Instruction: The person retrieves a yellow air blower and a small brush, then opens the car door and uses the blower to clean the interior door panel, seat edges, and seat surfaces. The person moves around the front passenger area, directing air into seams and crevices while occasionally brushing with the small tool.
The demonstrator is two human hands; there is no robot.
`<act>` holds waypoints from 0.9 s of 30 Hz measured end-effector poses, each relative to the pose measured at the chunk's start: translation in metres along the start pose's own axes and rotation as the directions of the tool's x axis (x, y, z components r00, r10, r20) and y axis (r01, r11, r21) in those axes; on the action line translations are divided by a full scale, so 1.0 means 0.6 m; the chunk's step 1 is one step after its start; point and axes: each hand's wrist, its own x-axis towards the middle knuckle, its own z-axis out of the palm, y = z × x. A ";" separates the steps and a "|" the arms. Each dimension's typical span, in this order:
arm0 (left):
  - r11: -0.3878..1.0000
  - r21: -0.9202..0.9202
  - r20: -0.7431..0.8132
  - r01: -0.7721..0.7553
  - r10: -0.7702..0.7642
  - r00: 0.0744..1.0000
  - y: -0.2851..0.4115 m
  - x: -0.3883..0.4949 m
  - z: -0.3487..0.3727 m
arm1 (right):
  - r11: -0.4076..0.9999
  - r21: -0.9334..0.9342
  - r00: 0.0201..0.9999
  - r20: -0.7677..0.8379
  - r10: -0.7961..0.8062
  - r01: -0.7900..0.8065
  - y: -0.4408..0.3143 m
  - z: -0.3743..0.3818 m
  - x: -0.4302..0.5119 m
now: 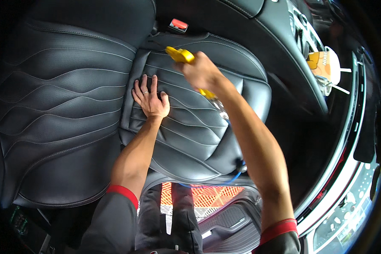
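My left hand (153,103) rests flat on the black leather seat cushion (184,139), fingers apart, close to the crease below the seat backrest (63,92). A ring is on one of its fingers. Above the cushion, my right hand (203,71) grips a yellow air blow gun (181,56). The gun's thin dark nozzle (157,43) points at the inner rear corner of the cushion and looks blurred. A metal fitting (220,109) shows below the grip. The blue air hose (233,180) shows again at the cushion's door-side edge; my forearm hides part of its run.
A red seat-belt buckle (179,24) stands beside the cushion, by the centre console (273,38). Drinks cups (325,65) with straws sit in the console. At my legs lies the open door (228,222), with orange and white grid flooring (216,195) beyond the sill.
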 end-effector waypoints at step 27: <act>0.970 -0.088 0.095 0.226 -0.218 0.971 -0.025 -0.301 -0.243 | 0.992 0.093 0.950 0.307 0.051 -0.084 0.074 0.373 -0.164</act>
